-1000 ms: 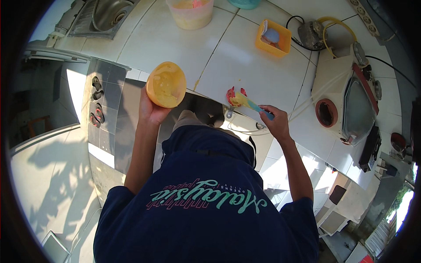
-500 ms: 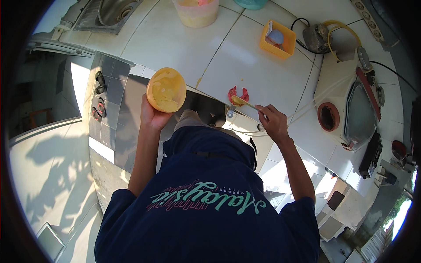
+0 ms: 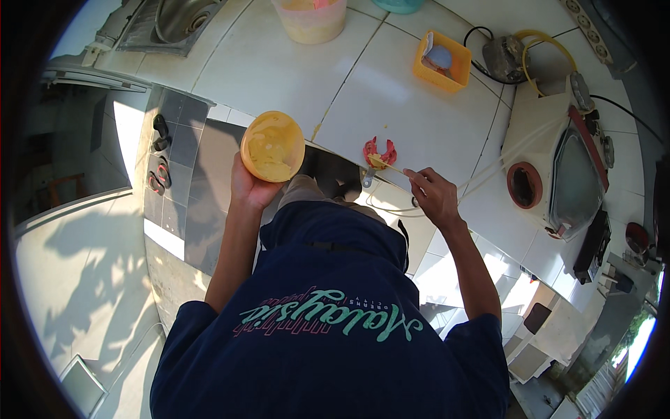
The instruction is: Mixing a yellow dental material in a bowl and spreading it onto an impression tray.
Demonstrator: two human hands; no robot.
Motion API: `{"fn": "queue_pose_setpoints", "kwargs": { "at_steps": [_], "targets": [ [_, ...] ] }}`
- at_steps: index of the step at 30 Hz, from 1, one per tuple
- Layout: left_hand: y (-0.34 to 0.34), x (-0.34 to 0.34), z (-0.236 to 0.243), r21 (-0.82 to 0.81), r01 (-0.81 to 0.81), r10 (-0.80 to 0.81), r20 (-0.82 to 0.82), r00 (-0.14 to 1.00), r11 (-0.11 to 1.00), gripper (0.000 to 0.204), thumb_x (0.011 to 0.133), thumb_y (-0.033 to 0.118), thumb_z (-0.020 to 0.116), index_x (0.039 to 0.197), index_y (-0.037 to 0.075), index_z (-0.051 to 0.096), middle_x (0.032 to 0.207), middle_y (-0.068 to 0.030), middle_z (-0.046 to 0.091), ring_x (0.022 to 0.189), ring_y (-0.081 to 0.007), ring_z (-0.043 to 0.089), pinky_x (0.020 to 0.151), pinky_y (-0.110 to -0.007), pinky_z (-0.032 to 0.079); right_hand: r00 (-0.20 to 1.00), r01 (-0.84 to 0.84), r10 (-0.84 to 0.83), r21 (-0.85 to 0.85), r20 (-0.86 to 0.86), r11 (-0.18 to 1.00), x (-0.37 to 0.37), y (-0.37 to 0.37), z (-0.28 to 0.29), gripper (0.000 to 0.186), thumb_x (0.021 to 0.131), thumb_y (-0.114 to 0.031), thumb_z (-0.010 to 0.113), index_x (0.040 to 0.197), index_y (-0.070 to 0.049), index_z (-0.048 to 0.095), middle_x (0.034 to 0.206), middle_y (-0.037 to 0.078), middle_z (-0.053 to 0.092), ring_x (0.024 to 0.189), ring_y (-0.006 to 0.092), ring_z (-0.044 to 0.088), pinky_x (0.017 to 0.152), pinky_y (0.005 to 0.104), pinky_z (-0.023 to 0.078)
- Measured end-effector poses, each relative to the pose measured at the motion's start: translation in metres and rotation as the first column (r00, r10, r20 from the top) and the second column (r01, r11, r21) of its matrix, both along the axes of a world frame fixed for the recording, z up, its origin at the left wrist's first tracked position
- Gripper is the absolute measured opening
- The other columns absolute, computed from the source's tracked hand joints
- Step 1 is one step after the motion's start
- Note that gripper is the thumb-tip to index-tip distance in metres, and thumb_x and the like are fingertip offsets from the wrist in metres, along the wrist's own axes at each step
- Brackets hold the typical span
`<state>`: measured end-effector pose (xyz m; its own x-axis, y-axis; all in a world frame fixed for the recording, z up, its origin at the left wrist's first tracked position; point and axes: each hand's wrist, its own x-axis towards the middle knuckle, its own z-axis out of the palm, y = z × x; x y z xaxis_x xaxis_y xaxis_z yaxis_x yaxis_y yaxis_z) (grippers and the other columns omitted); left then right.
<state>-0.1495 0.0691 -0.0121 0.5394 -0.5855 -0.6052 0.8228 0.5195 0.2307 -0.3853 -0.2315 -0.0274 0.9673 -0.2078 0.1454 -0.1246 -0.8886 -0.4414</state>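
My left hand is closed around a yellow mixing bowl, held up off the counter with its opening facing me. Pale yellow paste coats the bowl's inside and gathers at the bottom. In my right hand, the fingers pinch a thin spatula. Its tip rests on a red, horseshoe-shaped dental impression lying at the counter's near edge. Some yellow paste sits on the near part of the impression. A metal tray handle juts from it over the edge.
A white tiled counter carries a yellow box with a bluish round item, and a whitish bucket. A cream machine with a window stands at the right. The sink is far left.
The bowl in my left hand has shifted slightly to the right. My right hand has barely moved; the spatula lies at a slightly different angle on the impression.
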Motion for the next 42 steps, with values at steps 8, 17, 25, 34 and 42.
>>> {"fn": "queue_pose_setpoints", "kwargs": {
  "at_steps": [8, 17, 25, 34, 42],
  "targets": [
    [-0.012, -0.004, -0.007, -0.134, 0.047, -0.046, 0.004, 0.999, 0.99, 0.051, 0.099, 0.045, 0.039, 0.138, 0.014, 0.048, 0.139, -0.0117, 0.05, 0.127, -0.0327, 0.048, 0.101, -0.054, 0.042, 0.981, 0.131, -0.177, 0.385, 0.086, 0.913, 0.021, 0.034, 0.077, 0.02, 0.086, -0.005, 0.065, 0.105, -0.007, 0.071, 0.079, 0.008, 0.066, 0.059, 0.0163, 0.062, 0.054, 0.0286, 0.05],
    [-0.069, -0.007, 0.0, -0.436, 0.257, -0.302, -0.036, 0.952, 0.862, 0.057, 0.097, 0.047, 0.034, 0.141, 0.011, 0.044, 0.144, -0.016, 0.043, 0.131, -0.0361, 0.044, 0.103, -0.057, 0.041, 0.99, 0.132, -0.139, 0.206, 0.019, 0.97, 0.091, 0.089, 0.137, 0.034, 0.091, -0.022, 0.066, 0.117, -0.001, 0.063, 0.092, 0.014, 0.068, 0.08, 0.0288, 0.067, 0.075, 0.0366, 0.053],
    [-0.097, 0.047, -0.008, -0.364, 0.343, -0.416, -0.142, 0.898, 0.866, 0.057, 0.097, 0.048, 0.042, 0.139, 0.01, 0.043, 0.137, -0.0157, 0.047, 0.124, -0.0337, 0.049, 0.095, -0.047, 0.047, 0.59, 0.725, -0.769, 0.582, -0.248, 0.368, 0.025, 0.079, 0.034, 0.033, 0.099, -0.029, 0.056, 0.105, 0.001, 0.066, 0.093, 0.012, 0.071, 0.084, 0.0182, 0.069, 0.076, 0.0302, 0.052],
    [-0.099, 0.098, -0.074, -0.327, 0.451, -0.542, -0.289, 0.789, 0.83, 0.05, 0.099, 0.036, 0.044, 0.133, 0.0, 0.047, 0.127, -0.0237, 0.055, 0.117, -0.0352, 0.056, 0.091, -0.044, 0.053, 0.544, 0.47, -0.677, 0.848, -0.496, -0.244, 0.055, 0.138, -0.085, 0.026, 0.101, -0.024, 0.051, 0.102, 0.0, 0.062, 0.083, 0.007, 0.068, 0.07, 0.0126, 0.065, 0.062, 0.0246, 0.051],
    [-0.05, 0.091, -0.043, -0.094, 0.556, -0.559, -0.276, 0.782, 0.826, 0.083, 0.099, 0.059, 0.011, 0.138, -0.009, 0.038, 0.141, -0.0257, 0.046, 0.132, -0.0376, 0.045, 0.113, -0.049, 0.033, 0.427, 0.588, -0.834, 0.808, -0.35, -0.038, 0.059, 0.151, -0.103, 0.023, 0.099, -0.015, 0.05, 0.092, 0.002, 0.065, 0.069, 0.005, 0.064, 0.058, 0.0075, 0.057, 0.055, 0.0233, 0.045]
  ]
}}
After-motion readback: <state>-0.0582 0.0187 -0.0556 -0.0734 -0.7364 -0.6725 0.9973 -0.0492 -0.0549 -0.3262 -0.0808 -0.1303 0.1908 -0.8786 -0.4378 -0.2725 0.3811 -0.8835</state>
